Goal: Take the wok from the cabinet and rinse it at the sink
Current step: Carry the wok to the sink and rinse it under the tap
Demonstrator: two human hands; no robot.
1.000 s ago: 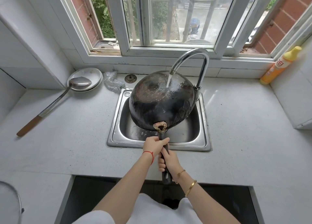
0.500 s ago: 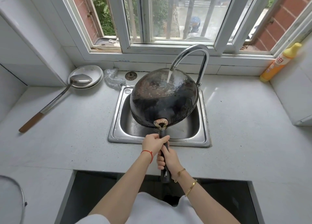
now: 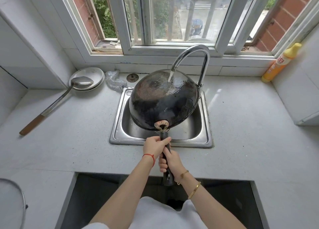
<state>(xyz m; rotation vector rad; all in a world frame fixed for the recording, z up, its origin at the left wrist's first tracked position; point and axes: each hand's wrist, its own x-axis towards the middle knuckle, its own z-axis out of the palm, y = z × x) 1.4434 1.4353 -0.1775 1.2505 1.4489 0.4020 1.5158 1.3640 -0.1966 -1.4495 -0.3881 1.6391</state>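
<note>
Both the left hand (image 3: pixel 155 146) and right hand (image 3: pixel 172 163) grip the wok (image 3: pixel 164 101) handle. Tap (image 3: pixel 191 56) water hits its upturned underside above the sink (image 3: pixel 117 125). The yellow bottle's (image 3: pixel 281 63) label is unreadable.

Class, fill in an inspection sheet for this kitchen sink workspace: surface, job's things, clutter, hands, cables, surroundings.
Surface: pale speckled countertop, steel sink set in it.
Job's things: black wok upside down over the sink; faucet running water onto its underside.
Clutter: spatula resting on plates, scrubber, drain plug, yellow bottle.
Hands: left hand and right hand both grip the wok handle.
Cables: nothing seen.
Surroundings: window behind, brick wall outside.
</note>
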